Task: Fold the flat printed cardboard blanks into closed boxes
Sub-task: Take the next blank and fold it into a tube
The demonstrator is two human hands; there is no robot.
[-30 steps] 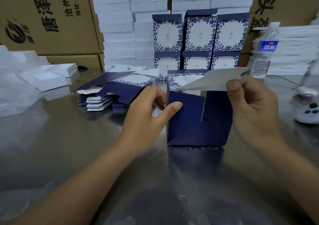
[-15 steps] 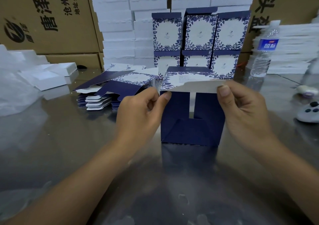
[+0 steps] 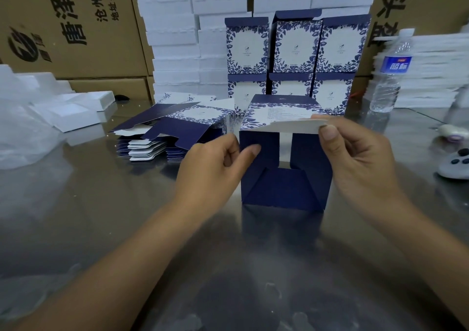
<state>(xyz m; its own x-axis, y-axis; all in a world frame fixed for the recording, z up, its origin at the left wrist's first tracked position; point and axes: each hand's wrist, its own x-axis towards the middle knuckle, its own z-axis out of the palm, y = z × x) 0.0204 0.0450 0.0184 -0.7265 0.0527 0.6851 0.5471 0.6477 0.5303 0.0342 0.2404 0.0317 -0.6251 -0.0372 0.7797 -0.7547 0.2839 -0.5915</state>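
A half-folded navy box [image 3: 284, 186] lies on its side on the steel counter [image 3: 101, 216], in the middle of the view, its unclosed end turned toward the person. Two navy side flaps are folded in, with a narrow gap between them, and a lower flap is folded up against them. The top flap [image 3: 291, 126], white on its underside, sticks out level above them.

The left hand [image 3: 215, 163] grips the box at its left edge: the thumb lies flat on the left side flap and the fingers are curled behind it. The right hand [image 3: 360, 158] pinches the right end of the top flap between thumb and curled fingers.

Just left of the box sits a stack of flat printed blanks [image 3: 172, 130]. Behind it, finished boxes [image 3: 294, 48] with a blue leaf print stand two rows high in front of stacked white foam pieces [image 3: 172, 38]. A water bottle [image 3: 390, 74] stands at the far right, brown cartons [image 3: 71, 26] at the far left.
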